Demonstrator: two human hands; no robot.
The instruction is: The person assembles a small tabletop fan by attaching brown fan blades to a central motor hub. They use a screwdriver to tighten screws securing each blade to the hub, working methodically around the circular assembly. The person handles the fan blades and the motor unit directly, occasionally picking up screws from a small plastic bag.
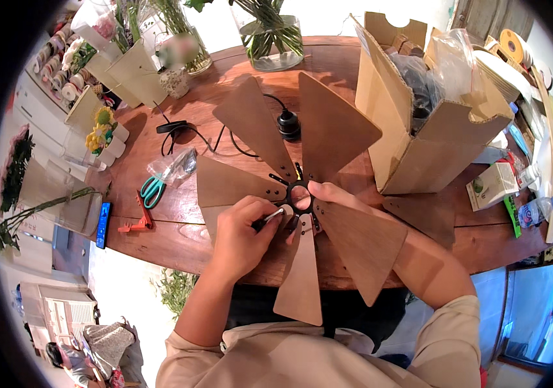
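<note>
Several brown wooden blades (363, 249) fan out from a black ring hub (301, 196) in front of me, fixed with small dark screws. My right hand (328, 194) grips the hub at its right side, thumb on top; its other fingers are partly hidden beneath. At the hub's lower left, my left hand (244, 229) is closed in a pinch on a slim dark tool with a pale end (272, 217); its exact kind is unclear. Beyond the blades lies a black lamp socket (288, 124) with a cable. One loose blade (422, 218) rests on the table at the right.
An open cardboard box (412, 152) with plastic wrapping stands at the right. Teal scissors (153, 191), a red tool (139, 218) and a phone (103, 225) lie left on the wooden table (224, 64). A glass vase (273, 45) stands at the back.
</note>
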